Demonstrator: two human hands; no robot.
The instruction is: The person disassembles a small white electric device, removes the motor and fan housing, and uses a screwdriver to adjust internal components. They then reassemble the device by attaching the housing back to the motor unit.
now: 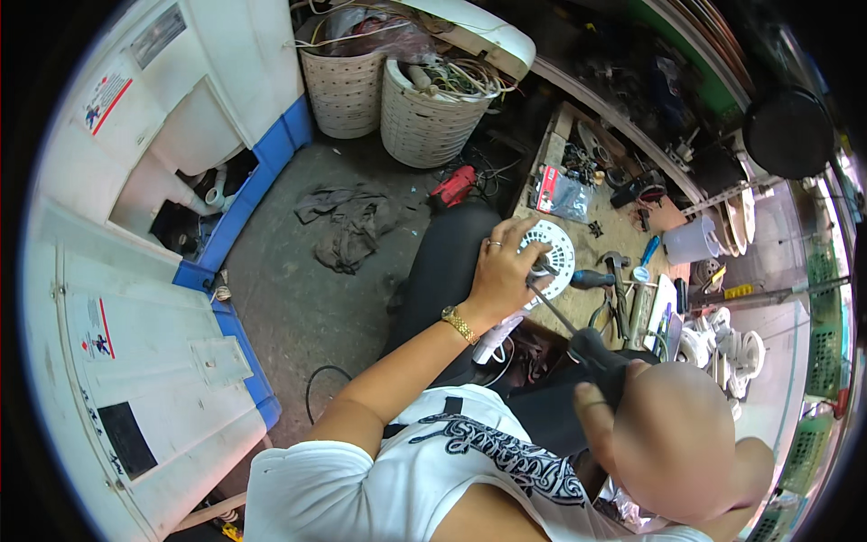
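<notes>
Closest to my camera, my right hand is wrapped around the dark handle of what looks like a screwdriver, though part of that hand is blurred out. Its shaft runs up toward the middle of a white slotted disc, which sits by the edge of the wooden tabletop; can't tell if the tip touches it. My left hand has its fingers clamped on that disc, gold watch on the wrist. Just right of it on the tabletop there's a hammer and pliers, then a bagged packet further back. Out on the floor: a crumpled dark cloth, a red tool, and two pale baskets, crammed full, behind those.
</notes>
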